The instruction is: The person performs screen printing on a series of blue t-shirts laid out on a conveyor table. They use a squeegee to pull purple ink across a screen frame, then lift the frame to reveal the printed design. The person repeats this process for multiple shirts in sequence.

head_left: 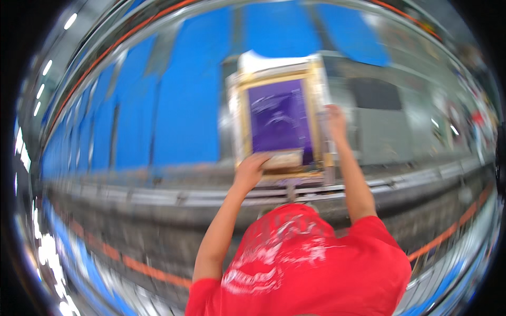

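Observation:
A screen printing frame (pixel 242 113) with pale yellowish rails lies ahead of me, tilted slightly. Its purple mesh (pixel 279 116) carries smeared whitish marks. At the frame's near left corner, my left hand (pixel 251 169) is closed on the rail, with its fingertips by a tan wooden squeegee (pixel 283 160). That squeegee lies across the near end of the mesh. My right hand (pixel 336 124) is closed on the frame's right side, partway along. Motion blur softens both hands, and the fingers under the rails are hidden.
A long printing table runs left to right, with blue fabric panels (pixel 190 100) laid on it. Grey and dark patches (pixel 382 131) cover its right part. A metal rail (pixel 158 196) follows the near edge. Orange strips (pixel 142 268) line the structure behind me.

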Available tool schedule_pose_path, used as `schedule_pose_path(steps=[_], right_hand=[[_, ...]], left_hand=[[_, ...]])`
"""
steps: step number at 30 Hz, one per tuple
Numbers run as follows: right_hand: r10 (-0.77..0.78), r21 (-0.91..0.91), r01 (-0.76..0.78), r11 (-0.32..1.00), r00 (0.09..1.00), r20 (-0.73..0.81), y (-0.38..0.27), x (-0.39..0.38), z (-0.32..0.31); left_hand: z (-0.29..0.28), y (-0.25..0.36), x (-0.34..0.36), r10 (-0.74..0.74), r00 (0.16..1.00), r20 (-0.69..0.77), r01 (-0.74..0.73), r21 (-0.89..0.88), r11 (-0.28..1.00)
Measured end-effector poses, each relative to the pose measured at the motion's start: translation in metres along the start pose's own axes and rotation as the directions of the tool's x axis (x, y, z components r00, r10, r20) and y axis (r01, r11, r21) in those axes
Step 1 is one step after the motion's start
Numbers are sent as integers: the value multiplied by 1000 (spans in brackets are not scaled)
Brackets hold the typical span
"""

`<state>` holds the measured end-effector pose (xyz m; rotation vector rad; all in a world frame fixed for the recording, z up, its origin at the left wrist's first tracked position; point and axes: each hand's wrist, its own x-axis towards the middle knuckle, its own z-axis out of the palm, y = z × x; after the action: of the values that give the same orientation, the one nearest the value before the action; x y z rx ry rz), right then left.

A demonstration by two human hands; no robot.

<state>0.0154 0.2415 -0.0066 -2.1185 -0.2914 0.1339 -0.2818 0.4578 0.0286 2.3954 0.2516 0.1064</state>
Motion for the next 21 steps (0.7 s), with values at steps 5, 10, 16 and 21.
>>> schedule_pose_path(steps=[5, 10, 16, 21], right_hand=[[159, 261, -173, 950, 985, 73, -5, -8, 3], [142, 194, -150, 969, 988, 55, 3, -19, 14], [155, 290, -153, 945, 988, 17, 26, -26, 16], [106, 250, -88, 964, 993, -59, 36, -41, 19]], left_hand=[[0, 2, -4, 17, 998, -62, -18, -11, 1000], [4, 12, -8, -39, 999, -24, 40, 26, 999], [11, 6, 6, -66, 994, 89, 60, 69, 996], [6, -4, 4, -25, 991, 132, 13, 93, 996]])
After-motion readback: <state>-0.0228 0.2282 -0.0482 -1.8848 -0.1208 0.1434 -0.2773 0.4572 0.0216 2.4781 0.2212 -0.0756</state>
